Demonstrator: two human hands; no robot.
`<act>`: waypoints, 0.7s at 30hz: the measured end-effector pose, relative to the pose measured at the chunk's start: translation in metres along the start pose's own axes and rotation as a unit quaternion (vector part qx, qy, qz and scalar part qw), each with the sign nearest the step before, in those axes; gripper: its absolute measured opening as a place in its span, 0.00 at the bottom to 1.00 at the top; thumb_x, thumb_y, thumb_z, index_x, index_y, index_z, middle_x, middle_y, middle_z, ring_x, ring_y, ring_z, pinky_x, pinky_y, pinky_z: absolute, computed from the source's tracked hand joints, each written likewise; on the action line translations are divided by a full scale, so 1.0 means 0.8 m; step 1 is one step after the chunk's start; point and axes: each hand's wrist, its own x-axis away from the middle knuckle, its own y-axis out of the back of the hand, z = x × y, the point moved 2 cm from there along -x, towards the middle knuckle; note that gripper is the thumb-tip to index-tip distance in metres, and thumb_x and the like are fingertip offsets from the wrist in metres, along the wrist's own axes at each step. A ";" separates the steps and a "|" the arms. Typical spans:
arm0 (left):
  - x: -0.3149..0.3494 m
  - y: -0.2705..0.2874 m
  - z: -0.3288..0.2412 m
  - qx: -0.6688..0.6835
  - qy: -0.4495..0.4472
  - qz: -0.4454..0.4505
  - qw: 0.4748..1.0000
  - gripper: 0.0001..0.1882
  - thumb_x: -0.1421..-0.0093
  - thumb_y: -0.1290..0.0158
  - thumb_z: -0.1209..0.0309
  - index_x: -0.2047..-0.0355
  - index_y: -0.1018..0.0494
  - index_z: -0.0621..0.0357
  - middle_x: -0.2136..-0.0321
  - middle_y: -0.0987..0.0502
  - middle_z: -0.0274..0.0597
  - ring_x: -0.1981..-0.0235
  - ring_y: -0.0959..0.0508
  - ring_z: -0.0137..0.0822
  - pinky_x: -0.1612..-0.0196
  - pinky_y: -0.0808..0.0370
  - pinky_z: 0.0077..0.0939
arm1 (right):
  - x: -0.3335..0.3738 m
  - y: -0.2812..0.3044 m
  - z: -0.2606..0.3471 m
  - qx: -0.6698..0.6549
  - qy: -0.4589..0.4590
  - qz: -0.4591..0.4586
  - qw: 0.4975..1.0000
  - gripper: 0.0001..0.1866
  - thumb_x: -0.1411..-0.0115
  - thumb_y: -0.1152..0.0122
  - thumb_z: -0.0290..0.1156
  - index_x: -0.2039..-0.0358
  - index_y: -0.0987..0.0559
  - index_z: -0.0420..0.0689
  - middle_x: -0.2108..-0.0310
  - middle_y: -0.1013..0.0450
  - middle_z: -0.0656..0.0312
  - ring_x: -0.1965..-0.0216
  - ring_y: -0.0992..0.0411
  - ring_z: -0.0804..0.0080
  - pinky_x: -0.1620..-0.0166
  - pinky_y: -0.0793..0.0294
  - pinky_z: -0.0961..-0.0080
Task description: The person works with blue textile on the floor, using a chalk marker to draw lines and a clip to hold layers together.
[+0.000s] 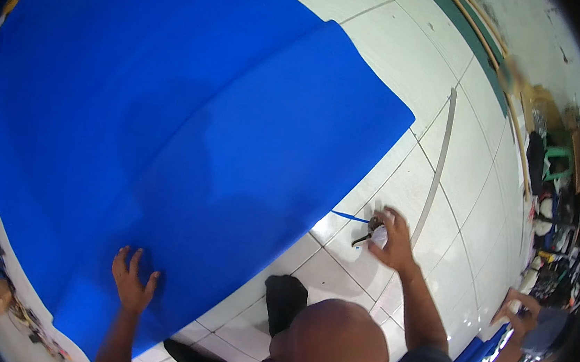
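The spreading of the blue cloth [252, 142] appears largely done – it is laid over the white tiled floor [399, 59] from the upper left to the lower centre of the frame – while some smoothing is judged to be left, as a long soft ridge runs diagonally across it. No cut or mark can be made out on its surface. The left hand [133, 284] is placed palm down over the cloth at lower left, fingers spread wide, nothing held. The right hand [393, 238] is curved beside a small white thing and a dark tool [361, 241], right of centre; whether either is gripped cannot be told through the blur. The cloth is matt and even, with softly rounded corners; the tiles are glossy and dark-seamed. A thin blue stick [349, 216] and a slim grey strip [441, 160] are seen nearby.
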 end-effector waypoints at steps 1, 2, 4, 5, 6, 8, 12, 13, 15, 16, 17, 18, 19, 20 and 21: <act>0.013 0.009 0.000 -0.001 -0.034 0.024 0.999 0.31 0.47 0.43 0.59 0.45 0.34 0.58 0.45 0.38 0.59 0.44 0.37 0.58 0.42 0.41 0.49 | 0.023 -0.008 0.014 -0.031 -0.025 0.018 0.999 0.37 0.59 0.33 0.33 0.44 0.32 0.49 0.41 0.42 0.45 0.42 0.39 0.47 0.43 0.37 0.56; 0.022 0.021 0.009 0.024 -0.030 0.066 0.997 0.31 0.48 0.42 0.59 0.45 0.34 0.57 0.45 0.38 0.59 0.44 0.37 0.59 0.42 0.41 0.50 | 0.036 -0.008 0.026 -0.018 -0.056 0.021 0.998 0.34 0.53 0.35 0.29 0.43 0.33 0.48 0.42 0.40 0.46 0.41 0.40 0.46 0.42 0.36 0.57; 0.046 0.041 0.052 0.075 -0.029 0.151 0.985 0.32 0.51 0.40 0.61 0.46 0.34 0.57 0.44 0.38 0.59 0.45 0.37 0.60 0.42 0.40 0.50 | 0.055 -0.017 0.021 -0.055 -0.076 -0.013 0.995 0.25 0.47 0.40 0.25 0.47 0.31 0.46 0.45 0.37 0.47 0.42 0.40 0.46 0.42 0.36 0.59; 0.064 0.044 0.087 0.058 -0.002 0.157 0.986 0.31 0.51 0.40 0.62 0.46 0.34 0.56 0.45 0.37 0.59 0.45 0.37 0.60 0.42 0.39 0.49 | 0.060 -0.018 0.016 -0.029 -0.078 -0.016 0.996 0.22 0.46 0.41 0.24 0.49 0.30 0.45 0.45 0.36 0.47 0.42 0.39 0.46 0.43 0.35 0.60; 0.087 0.048 0.130 0.040 0.026 0.164 0.985 0.31 0.51 0.40 0.64 0.47 0.34 0.56 0.45 0.37 0.59 0.45 0.36 0.61 0.43 0.38 0.48 | 0.066 -0.019 0.009 -0.005 -0.079 -0.018 0.997 0.19 0.45 0.42 0.24 0.51 0.30 0.44 0.46 0.35 0.47 0.42 0.39 0.47 0.43 0.35 0.60; 0.146 0.057 0.212 -0.031 0.001 0.076 0.997 0.27 0.49 0.41 0.67 0.48 0.33 0.57 0.49 0.34 0.59 0.48 0.34 0.59 0.46 0.36 0.46 | 0.083 -0.033 0.005 0.057 -0.068 -0.064 0.994 0.11 0.43 0.44 0.23 0.59 0.29 0.41 0.50 0.33 0.46 0.46 0.35 0.48 0.46 0.33 0.60; 0.206 0.100 0.231 0.052 0.132 0.121 0.982 0.22 0.48 0.43 0.71 0.52 0.33 0.61 0.55 0.32 0.55 0.52 0.32 0.57 0.50 0.34 0.47 | 0.115 -0.033 0.040 -0.054 -0.198 -0.087 0.975 0.10 0.39 0.44 0.29 0.60 0.30 0.39 0.62 0.28 0.50 0.61 0.28 0.56 0.61 0.27 0.65; 0.234 0.100 0.237 0.052 0.165 0.121 0.977 0.21 0.48 0.44 0.71 0.53 0.33 0.62 0.56 0.32 0.55 0.53 0.32 0.57 0.50 0.34 0.47 | 0.116 -0.049 0.050 -0.113 -0.222 -0.100 0.963 0.16 0.38 0.42 0.35 0.57 0.33 0.40 0.66 0.27 0.51 0.67 0.26 0.63 0.68 0.26 0.69; 0.280 0.065 0.252 0.070 0.180 0.079 0.978 0.20 0.47 0.45 0.71 0.54 0.33 0.63 0.56 0.32 0.55 0.53 0.32 0.56 0.50 0.34 0.46 | 0.120 -0.077 0.061 -0.310 -0.368 -0.096 0.871 0.28 0.42 0.37 0.41 0.49 0.38 0.40 0.65 0.27 0.49 0.69 0.25 0.67 0.72 0.24 0.71; 0.310 0.049 0.259 0.073 0.193 0.058 0.977 0.19 0.46 0.45 0.71 0.55 0.33 0.63 0.56 0.32 0.55 0.53 0.32 0.56 0.50 0.34 0.46 | 0.109 -0.094 0.083 -0.418 -0.424 -0.081 0.799 0.27 0.42 0.38 0.39 0.50 0.36 0.36 0.63 0.28 0.48 0.70 0.25 0.65 0.70 0.23 0.72; 0.341 0.030 0.267 0.079 0.211 0.042 0.973 0.18 0.46 0.46 0.71 0.55 0.33 0.63 0.56 0.32 0.55 0.53 0.32 0.56 0.50 0.34 0.45 | 0.106 -0.109 0.083 -0.525 -0.434 -0.026 0.731 0.24 0.42 0.39 0.39 0.54 0.32 0.33 0.62 0.28 0.49 0.70 0.25 0.65 0.66 0.22 0.72; 0.372 0.012 0.275 0.083 0.232 0.026 0.969 0.18 0.45 0.46 0.71 0.55 0.33 0.63 0.57 0.32 0.54 0.53 0.32 0.55 0.50 0.34 0.45 | 0.105 -0.128 0.089 -0.577 -0.421 -0.013 0.699 0.15 0.38 0.47 0.36 0.58 0.28 0.36 0.66 0.27 0.56 0.69 0.26 0.67 0.64 0.24 0.75; 0.400 0.000 0.280 0.085 0.255 0.010 0.963 0.18 0.44 0.47 0.71 0.55 0.33 0.63 0.57 0.32 0.54 0.54 0.31 0.55 0.50 0.34 0.44 | 0.099 -0.139 0.099 -0.601 -0.413 -0.027 0.684 0.16 0.37 0.47 0.37 0.58 0.28 0.37 0.66 0.28 0.57 0.69 0.27 0.68 0.64 0.24 0.74; 0.418 -0.007 0.281 0.088 0.271 -0.007 0.959 0.18 0.44 0.47 0.70 0.54 0.33 0.63 0.58 0.32 0.54 0.54 0.31 0.54 0.50 0.34 0.43 | 0.097 -0.145 0.105 -0.622 -0.408 -0.042 0.667 0.16 0.36 0.47 0.39 0.58 0.28 0.37 0.67 0.28 0.58 0.68 0.27 0.69 0.64 0.24 0.73; 0.433 -0.009 0.283 0.088 0.287 -0.026 0.953 0.18 0.44 0.47 0.69 0.54 0.33 0.63 0.58 0.32 0.54 0.55 0.31 0.53 0.51 0.34 0.43 | 0.096 -0.146 0.108 -0.609 -0.420 -0.032 0.673 0.17 0.37 0.46 0.40 0.59 0.28 0.37 0.67 0.28 0.58 0.68 0.27 0.70 0.64 0.24 0.73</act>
